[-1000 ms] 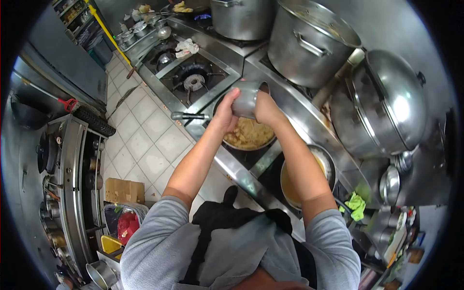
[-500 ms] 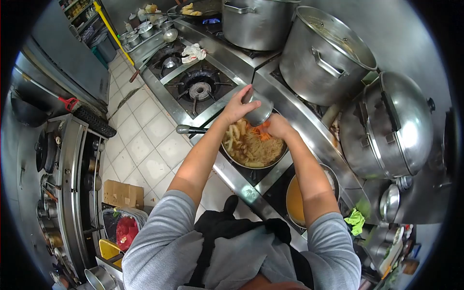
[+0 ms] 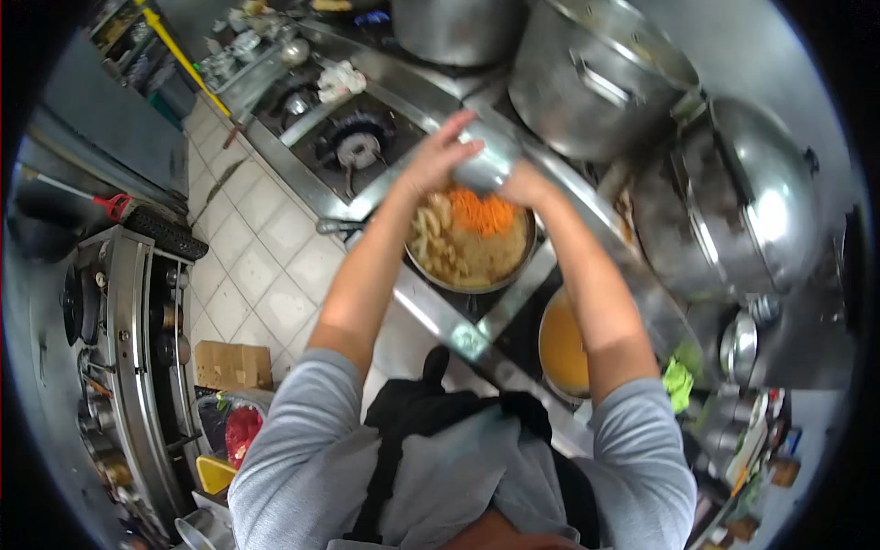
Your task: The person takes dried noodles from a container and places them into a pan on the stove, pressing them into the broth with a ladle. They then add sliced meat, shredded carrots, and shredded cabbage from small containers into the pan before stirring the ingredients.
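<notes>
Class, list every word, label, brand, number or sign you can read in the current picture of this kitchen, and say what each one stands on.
Readable text: none.
Metal container: no lettering can be made out.
Large stockpot: none can be made out.
Cardboard box: no readable print.
Goods at the top left: too small and blurred to read.
Clutter at the lower right: too small and blurred as well.

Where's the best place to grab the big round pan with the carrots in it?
Probably the pan's dark handle, coming from the person's left. It's long and narrow, so a fist should fit around it, and it pokes out leftward past the stove's front edge.
</notes>
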`<state>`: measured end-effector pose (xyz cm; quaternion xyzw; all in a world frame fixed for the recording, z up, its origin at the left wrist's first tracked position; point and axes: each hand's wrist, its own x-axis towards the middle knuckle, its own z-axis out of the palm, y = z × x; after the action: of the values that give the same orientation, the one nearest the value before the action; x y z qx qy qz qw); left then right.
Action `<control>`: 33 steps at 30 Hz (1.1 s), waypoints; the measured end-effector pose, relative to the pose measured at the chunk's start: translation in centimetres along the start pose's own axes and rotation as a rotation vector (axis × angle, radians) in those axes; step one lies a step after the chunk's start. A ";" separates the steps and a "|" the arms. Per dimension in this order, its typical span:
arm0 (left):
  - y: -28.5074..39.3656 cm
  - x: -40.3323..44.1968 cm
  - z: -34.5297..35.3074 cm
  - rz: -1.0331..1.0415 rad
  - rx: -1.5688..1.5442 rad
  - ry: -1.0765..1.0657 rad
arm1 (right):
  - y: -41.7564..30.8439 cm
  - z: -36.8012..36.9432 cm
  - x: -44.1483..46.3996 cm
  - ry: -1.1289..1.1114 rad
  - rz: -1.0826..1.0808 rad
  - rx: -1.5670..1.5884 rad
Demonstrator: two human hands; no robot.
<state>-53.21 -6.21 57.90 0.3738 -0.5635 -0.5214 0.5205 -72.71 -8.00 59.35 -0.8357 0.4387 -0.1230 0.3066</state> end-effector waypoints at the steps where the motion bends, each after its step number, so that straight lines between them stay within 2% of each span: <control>1: -1.2 0.6 -1.4 0.083 0.163 0.033 | -1.0 -1.2 -0.7 -0.119 0.179 -0.347; 2: -0.4 0.1 -2.1 0.086 0.235 0.090 | 1.8 -0.5 -0.8 -0.173 0.094 -0.347; 3: 0.6 -0.1 -2.8 0.093 0.212 0.124 | 2.1 -0.4 -1.6 -0.139 0.163 -0.411; 5: 1.3 -0.6 -3.8 0.121 0.219 0.178 | 4.7 0.1 -2.5 0.021 0.128 -0.311; 7: 2.1 -1.5 -4.1 0.009 -0.016 0.135 | 4.1 -0.7 -3.9 0.075 0.147 -0.310; 9: 2.6 -2.9 -2.8 0.049 -0.294 0.147 | 3.2 -1.6 -5.2 0.138 0.149 -0.320; 12: 2.8 -6.4 0.3 0.050 -0.671 0.195 | 3.2 -0.8 -8.4 0.418 0.007 0.285; 13: 2.8 -7.6 1.4 0.036 -0.803 0.208 | 1.6 -1.3 -10.2 0.427 0.009 0.283; 15: 2.3 -9.8 3.7 0.103 -0.818 0.226 | -1.8 -1.2 -14.9 0.492 -0.015 0.643; 17: 2.5 -11.7 6.5 0.063 -1.027 0.214 | -3.0 -0.3 -19.1 0.579 -0.270 0.576; 18: 2.1 -12.5 7.9 0.035 -1.023 0.293 | -4.3 -0.6 -22.0 0.500 -0.216 0.495; 19: 1.8 -13.3 9.3 0.048 -1.034 0.264 | -5.2 -0.7 -24.3 0.517 -0.213 0.492; 21: 1.2 -16.2 13.0 -0.037 -1.037 0.286 | -6.3 -0.7 -28.5 0.536 -0.344 0.094; 23: -0.6 -19.3 16.3 -0.145 -1.044 0.243 | -4.0 0.3 -31.9 0.612 -0.407 0.011; 24: -0.8 -20.5 18.3 -0.178 -1.132 0.137 | -3.2 0.6 -34.3 0.619 -0.356 0.039; 25: -0.4 -21.9 20.6 -0.211 -1.044 0.070 | -2.8 0.5 -36.8 0.641 -0.335 0.005; 26: 0.3 -22.9 23.2 -0.249 -0.876 0.136 | -2.2 0.6 -39.3 0.663 -0.324 0.007; 27: -0.3 -23.6 24.6 -0.260 -0.691 0.070 | -1.4 0.5 -42.0 0.684 -0.315 0.008; 28: 0.7 -24.3 27.1 -0.271 -0.634 0.110 | -0.9 0.2 -44.9 0.687 -0.232 0.019; 29: 1.3 -26.1 29.8 -0.199 -0.675 0.046 | -0.4 -0.3 -47.8 0.685 -0.164 0.034; 31: -0.1 -27.7 31.1 -0.270 -0.725 -0.174 | 1.2 -1.2 -53.1 0.814 -0.134 -0.052; 33: -1.3 -28.9 31.4 -0.287 -0.543 -0.291 | 3.1 -2.2 -57.9 0.909 0.072 -0.032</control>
<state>-78.85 27.68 53.66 0.2187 -0.4140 -0.7684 0.4363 -109.66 36.57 62.86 -0.6858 0.5593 -0.4598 0.0742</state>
